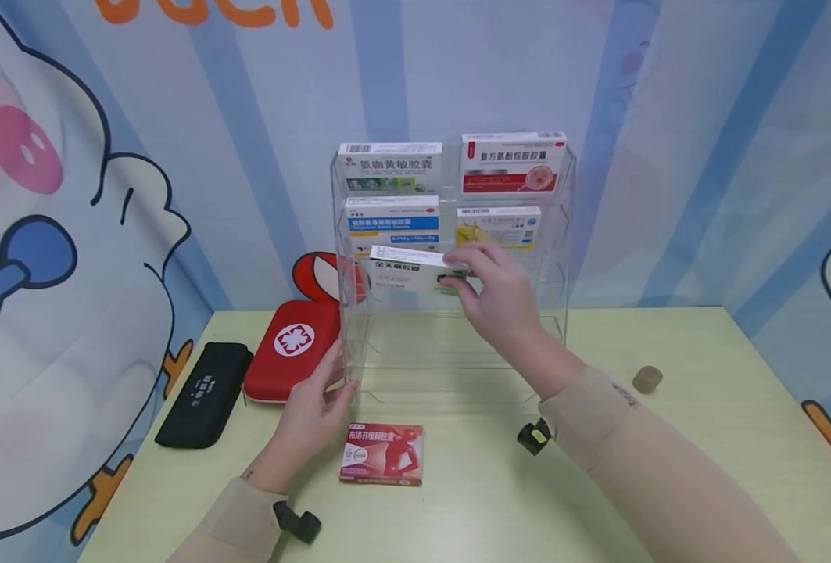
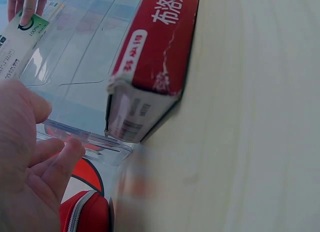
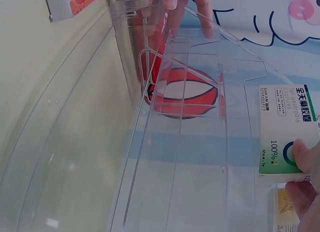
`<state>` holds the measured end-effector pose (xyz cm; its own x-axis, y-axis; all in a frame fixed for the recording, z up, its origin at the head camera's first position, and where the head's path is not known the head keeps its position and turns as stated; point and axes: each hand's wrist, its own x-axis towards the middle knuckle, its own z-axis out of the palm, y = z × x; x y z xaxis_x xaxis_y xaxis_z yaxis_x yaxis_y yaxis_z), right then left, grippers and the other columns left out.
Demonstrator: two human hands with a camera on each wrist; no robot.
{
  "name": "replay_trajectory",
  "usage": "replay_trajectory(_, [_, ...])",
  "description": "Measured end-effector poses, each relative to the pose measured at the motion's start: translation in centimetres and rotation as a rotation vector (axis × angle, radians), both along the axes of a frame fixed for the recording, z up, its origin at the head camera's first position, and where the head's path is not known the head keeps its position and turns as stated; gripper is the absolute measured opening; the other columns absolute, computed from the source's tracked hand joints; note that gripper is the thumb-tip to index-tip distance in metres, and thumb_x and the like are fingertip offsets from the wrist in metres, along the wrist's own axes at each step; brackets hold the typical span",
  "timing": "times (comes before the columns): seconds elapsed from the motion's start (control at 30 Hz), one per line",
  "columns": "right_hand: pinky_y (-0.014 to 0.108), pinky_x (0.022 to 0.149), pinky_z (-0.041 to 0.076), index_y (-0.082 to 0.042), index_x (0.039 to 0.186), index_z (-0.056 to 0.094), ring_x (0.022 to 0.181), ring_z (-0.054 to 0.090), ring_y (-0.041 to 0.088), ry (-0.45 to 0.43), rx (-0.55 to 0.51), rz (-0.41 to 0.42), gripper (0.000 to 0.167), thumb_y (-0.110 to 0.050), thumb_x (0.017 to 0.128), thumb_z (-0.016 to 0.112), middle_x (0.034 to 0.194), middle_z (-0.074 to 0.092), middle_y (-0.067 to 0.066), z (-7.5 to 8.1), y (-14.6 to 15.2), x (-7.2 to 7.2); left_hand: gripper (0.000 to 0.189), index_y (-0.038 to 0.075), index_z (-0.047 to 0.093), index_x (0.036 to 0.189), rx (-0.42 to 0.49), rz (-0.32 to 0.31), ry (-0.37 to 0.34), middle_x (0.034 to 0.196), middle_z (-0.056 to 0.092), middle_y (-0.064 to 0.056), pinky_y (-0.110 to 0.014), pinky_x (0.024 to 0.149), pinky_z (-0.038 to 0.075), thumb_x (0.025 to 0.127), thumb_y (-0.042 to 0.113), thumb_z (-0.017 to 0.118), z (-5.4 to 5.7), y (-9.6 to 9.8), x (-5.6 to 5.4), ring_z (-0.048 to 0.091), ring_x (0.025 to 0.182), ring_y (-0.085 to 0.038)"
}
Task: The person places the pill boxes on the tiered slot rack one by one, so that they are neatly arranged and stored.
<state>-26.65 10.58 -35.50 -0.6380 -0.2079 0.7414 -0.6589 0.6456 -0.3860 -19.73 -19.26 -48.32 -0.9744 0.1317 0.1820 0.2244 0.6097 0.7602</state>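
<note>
In the head view my right hand [image 1: 501, 301] pinches the right end of a white and green medicine box [image 1: 408, 272], thumb in front. The box is held before the middle tiers of a clear acrylic display rack [image 1: 450, 367]. The right wrist view shows the thumb on the green end of this capsule box [image 3: 282, 127]. My left hand [image 1: 311, 408] grips the rack's lower left side, thumb and fingers on either side of the clear panel. A red medicine box [image 1: 381, 455] lies flat on the table in front of the rack, close to the left hand.
Upper tiers hold a green-striped box [image 1: 390, 168], a red and white box [image 1: 514, 164], a blue and white box [image 1: 392, 223] and a yellow and white box [image 1: 498, 227]. Left stand a red first-aid case [image 1: 291, 344] and black pouch [image 1: 204, 395]; right, a small brown cylinder [image 1: 647, 379].
</note>
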Motion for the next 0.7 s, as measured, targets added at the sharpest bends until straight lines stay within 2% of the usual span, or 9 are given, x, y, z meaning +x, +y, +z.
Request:
replay_trajectory(0.1, [0.039, 0.095, 0.069, -0.008, 0.121, 0.079, 0.108, 0.078, 0.026, -0.047, 0.018, -0.013, 0.027, -0.013, 0.096, 0.086, 0.123, 0.076, 0.009, 0.0, -0.4, -0.2, 0.093, 0.034, 0.021, 0.177, 0.001, 0.0, -0.002, 0.17, 0.053, -0.01, -0.049, 0.106, 0.064, 0.104, 0.019, 0.077, 0.0, 0.1, 0.0, 0.062, 0.149, -0.039])
replay_trajectory(0.3, [0.038, 0.093, 0.068, -0.008, 0.119, 0.079, 0.104, 0.077, 0.026, -0.124, 0.025, 0.026, 0.025, -0.011, 0.096, 0.086, 0.124, 0.076, 0.009, -0.3, -1.3, -0.7, 0.092, 0.031, 0.022, 0.177, -0.002, 0.005, 0.0, 0.17, 0.054, -0.011, -0.051, 0.106, 0.064, 0.104, 0.019, 0.076, 0.1, 0.1, 0.1, 0.062, 0.148, -0.04])
replay_trajectory(0.7, [0.036, 0.095, 0.068, -0.008, 0.118, 0.077, 0.106, 0.079, 0.025, -0.14, 0.046, 0.046, 0.024, -0.012, 0.096, 0.086, 0.125, 0.077, 0.008, -1.5, -2.1, -0.8, 0.092, 0.027, 0.023, 0.177, -0.015, 0.008, 0.0, 0.169, 0.054, -0.012, -0.05, 0.106, 0.064, 0.104, 0.02, 0.077, 0.3, 0.1, 0.1, 0.062, 0.148, -0.04])
